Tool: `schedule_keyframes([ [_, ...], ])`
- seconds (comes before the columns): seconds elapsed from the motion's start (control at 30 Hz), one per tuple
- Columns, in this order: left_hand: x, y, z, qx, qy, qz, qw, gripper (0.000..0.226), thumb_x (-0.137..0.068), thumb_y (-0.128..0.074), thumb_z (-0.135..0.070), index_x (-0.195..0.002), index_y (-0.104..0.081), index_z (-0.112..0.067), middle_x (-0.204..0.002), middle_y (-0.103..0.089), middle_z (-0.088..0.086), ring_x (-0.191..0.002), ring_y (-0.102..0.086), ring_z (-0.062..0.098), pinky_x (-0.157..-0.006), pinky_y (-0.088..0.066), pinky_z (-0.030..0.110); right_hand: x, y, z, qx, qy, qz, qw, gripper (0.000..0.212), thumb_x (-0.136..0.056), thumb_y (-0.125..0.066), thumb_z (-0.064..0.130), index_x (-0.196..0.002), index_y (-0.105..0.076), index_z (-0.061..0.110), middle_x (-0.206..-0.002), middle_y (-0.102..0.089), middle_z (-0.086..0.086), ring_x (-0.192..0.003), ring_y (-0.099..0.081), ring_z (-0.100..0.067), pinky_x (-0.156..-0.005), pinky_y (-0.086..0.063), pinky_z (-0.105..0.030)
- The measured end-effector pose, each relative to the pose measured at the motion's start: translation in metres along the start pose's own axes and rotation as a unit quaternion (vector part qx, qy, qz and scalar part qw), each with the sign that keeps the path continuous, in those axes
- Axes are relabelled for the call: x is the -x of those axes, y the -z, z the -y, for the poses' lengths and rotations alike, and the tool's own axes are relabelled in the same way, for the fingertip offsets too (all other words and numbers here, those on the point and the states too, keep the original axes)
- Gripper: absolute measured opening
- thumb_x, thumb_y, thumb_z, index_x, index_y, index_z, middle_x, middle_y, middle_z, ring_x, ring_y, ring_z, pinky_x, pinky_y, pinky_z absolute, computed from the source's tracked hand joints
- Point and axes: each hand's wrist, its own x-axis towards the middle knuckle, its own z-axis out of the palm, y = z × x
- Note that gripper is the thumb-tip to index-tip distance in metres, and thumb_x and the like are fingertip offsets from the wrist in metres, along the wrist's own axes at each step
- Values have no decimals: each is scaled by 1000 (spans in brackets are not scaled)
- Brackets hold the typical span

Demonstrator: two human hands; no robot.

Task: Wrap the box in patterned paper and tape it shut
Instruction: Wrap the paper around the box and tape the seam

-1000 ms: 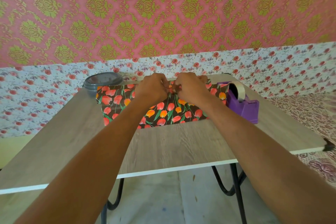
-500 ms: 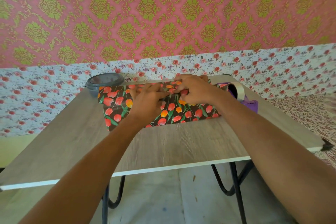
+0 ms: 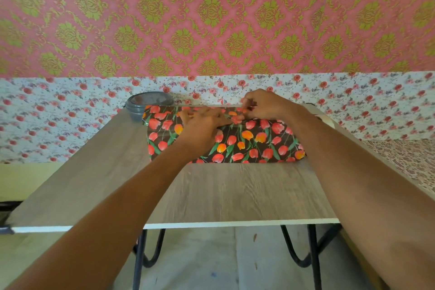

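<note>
The box, covered in dark patterned paper [image 3: 249, 141] with red and orange tulips, lies across the far half of the wooden table [image 3: 211, 195]. My left hand [image 3: 202, 125] rests on its top, fingers stretched to the right and pressing the paper down along the seam. My right hand [image 3: 264, 105] is just beyond it at the far top edge, fingertips pinched on the paper's overlap. I cannot tell whether a strip of tape is under the fingers. Most of the tape dispenser is hidden behind my right forearm; only a pale bit of the tape roll [image 3: 326, 118] shows.
A grey lidded round container [image 3: 147, 106] stands at the table's far left, touching the paper's corner. The table backs onto a flowered wall. Black hairpin legs [image 3: 310, 254] show under the near edge, with bare floor below.
My left hand has let go of its pinch at the seam and now lies flatter on the box top. My right hand stays at the seam. The dispenser has slipped behind my right arm.
</note>
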Motion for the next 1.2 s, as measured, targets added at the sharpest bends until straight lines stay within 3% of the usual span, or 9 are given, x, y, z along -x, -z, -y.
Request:
schedule_keyframes([
  [0.1,0,-2,0,13,15,1,1000,56,-94,-54,-1,-136,-62,-37,-122,-56,-8,-125,-43,21,-110,-19,58,-3,0,1,-3,-26,29,999,67,-86,-81,37,-145,-49,30,-151,-49,-7,-139,-47,-30,-110,-40,-46],
  [0.23,-5,-5,4,80,12,-38,996,39,-93,-66,-10,-123,-72,-35,-110,-57,-15,-121,-49,18,-105,-22,58,-4,2,3,-22,-39,42,998,86,-78,-85,45,-152,-45,28,-149,-53,-9,-132,-53,-30,-110,-40,-46],
  [0.43,-16,2,11,98,13,2,995,66,-88,-68,-4,-144,-50,-33,-142,-55,-9,-133,-46,16,-113,-18,55,6,12,9,35,-14,99,994,49,-83,-78,50,-125,-73,25,-148,-55,-6,-135,-49,-33,-112,-39,-47],
  [0.53,-23,-1,24,142,-6,61,988,65,-87,-72,-11,-142,-50,-39,-135,-63,-10,-129,-55,17,-110,-32,63,12,7,6,15,13,87,996,35,-85,-78,47,-107,-81,20,-125,-70,-13,-123,-59,-37,-107,-46,-50],
  [0.67,-29,4,25,123,-35,87,988,50,-88,-68,-37,-134,-52,-47,-121,-67,-11,-111,-62,18,-100,-42,62,18,4,10,11,32,90,995,21,-91,-76,20,-112,-79,21,-113,-76,6,-106,-68,-22,-100,-53,-41],
  [0.8,-33,8,26,117,-39,86,989,31,-78,-69,-46,-109,-71,-42,-100,-65,-21,-102,-60,18,-98,-40,64,25,8,22,18,41,103,994,24,-94,-63,3,-112,-78,10,-133,-67,-12,-111,-66,-26,-102,-52,-47],
  [0.93,-35,14,23,161,-19,50,986,17,-79,-83,-38,-96,-79,-35,-87,-68,-24,-97,-62,10,-104,-37,50,36,8,28,-62,33,82,994,50,-78,-67,35,-92,-67,-13,-107,-61,-40,-88,-57,-45,-94,-47,-51],
  [1.0,-36,16,22,199,-23,40,979,14,-80,-84,-24,-94,-81,-28,-90,-74,-13,-94,-66,9,-99,-47,46,38,4,25,-58,33,71,995,57,-77,-77,49,-81,-64,-7,-99,-61,-36,-81,-53,-46,-88,-46,-48],
  [1.2,-38,9,26,203,-1,18,979,14,-79,-76,-35,-78,-73,-49,-83,-73,-19,-89,-67,9,-98,-45,60,47,-8,29,-46,74,38,995,17,-83,-83,13,-77,-69,6,-68,-63,0,-64,-61,-11,-70,-49,-33],
])
